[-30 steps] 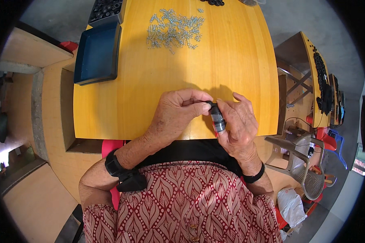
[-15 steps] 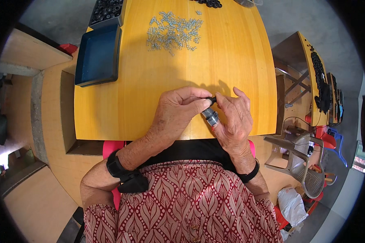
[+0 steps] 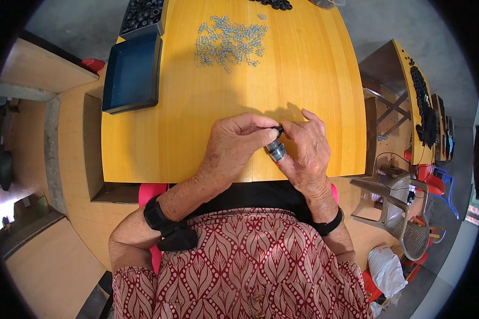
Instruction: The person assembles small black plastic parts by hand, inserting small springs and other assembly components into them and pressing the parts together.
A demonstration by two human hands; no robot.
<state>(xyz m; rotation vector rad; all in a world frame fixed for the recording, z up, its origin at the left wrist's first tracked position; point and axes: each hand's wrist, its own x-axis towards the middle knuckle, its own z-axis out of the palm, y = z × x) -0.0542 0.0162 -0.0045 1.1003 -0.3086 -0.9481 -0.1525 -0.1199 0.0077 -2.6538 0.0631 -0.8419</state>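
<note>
While both forearms come up from the lower edge, the person's two hands meet just inside the near edge of a yellow wood-grained table [image 3: 314,69]. Between their fingertips sits a small black part [image 3: 280,129], mostly covered, so its full shape cannot be told. The left hand [image 3: 233,142] has its thumb and index finger closed to a pinch on that part, the other fingers curled behind. The right hand [image 3: 307,151] has a bent index finger reaching the part's right side, while one finger stands raised and apart; whether its thumb also presses the part cannot be told. Grey and black wrapping [image 3: 276,151] covers what looks like the right thumb, slanting below the part.

Farther up the table, well apart from the hands, lies a loose spread of small silvery pieces [image 3: 231,42]. Toward the table's far left corner stands a dark blue tray [image 3: 132,74], and just beyond it a grey bin [image 3: 150,31] filled with round black parts [image 3: 141,13]. More black pieces [image 3: 275,3] lie at the upper edge of the view, a clear container [image 3: 327,2] to their right.

Black bands [image 3: 329,224] circle both wrists — the left one bears a bulky black piece [image 3: 178,239]. Off to the right stands a grey plastic chair [image 3: 396,210], with a white bag [image 3: 387,271] below it.
</note>
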